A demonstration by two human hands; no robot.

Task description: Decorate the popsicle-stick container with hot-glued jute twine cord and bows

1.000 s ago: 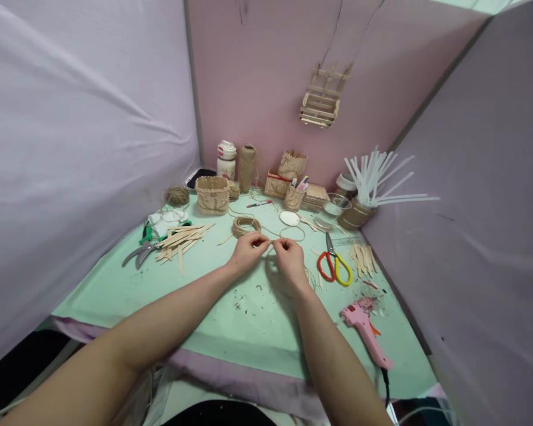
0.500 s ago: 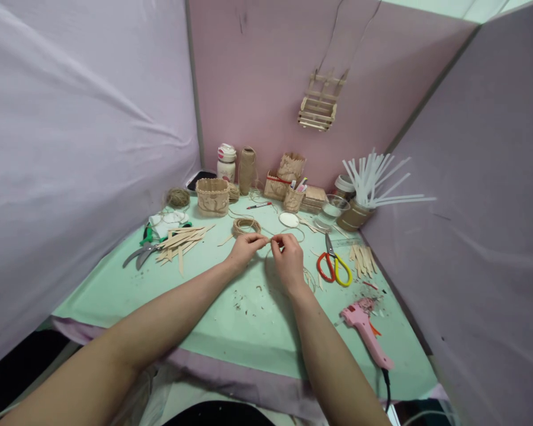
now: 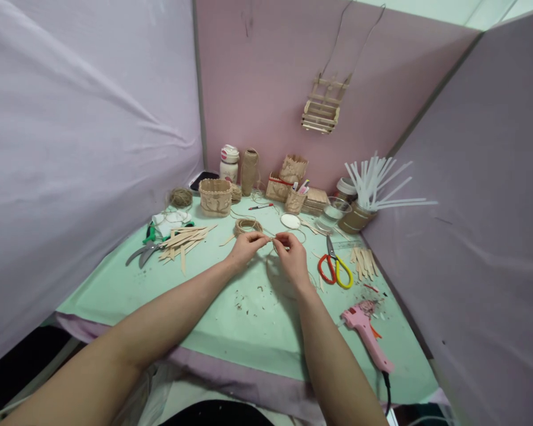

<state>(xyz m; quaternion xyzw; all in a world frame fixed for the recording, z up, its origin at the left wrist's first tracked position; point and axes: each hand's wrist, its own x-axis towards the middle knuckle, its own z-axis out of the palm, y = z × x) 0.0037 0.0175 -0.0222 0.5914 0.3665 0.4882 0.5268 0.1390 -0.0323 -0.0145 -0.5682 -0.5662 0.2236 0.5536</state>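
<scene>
My left hand [image 3: 247, 248] and my right hand [image 3: 291, 254] meet over the middle of the table, fingertips nearly touching. Both pinch a thin twine [image 3: 270, 239], closed on it a short way apart. A loop of the twine hangs below my right hand toward the tabletop. Just beyond my left hand lies a coil of brown cord [image 3: 247, 226]. A white round disc [image 3: 290, 221] rests behind my right hand. To the right of that hand are scissors [image 3: 335, 269] with one red and one yellow handle.
Pruning shears [image 3: 146, 253] and wooden strips [image 3: 186, 239] lie left. A pink glue gun [image 3: 366, 334] with a black cable is at right. Along the back stand a wooden basket [image 3: 215, 198], a bottle [image 3: 229, 164], a glass bowl [image 3: 333, 216] and white glue sticks [image 3: 375, 183].
My right hand has turned slightly, its fingers shifting on the twine. My left hand keeps its pinch. The whole view has moved a little.
</scene>
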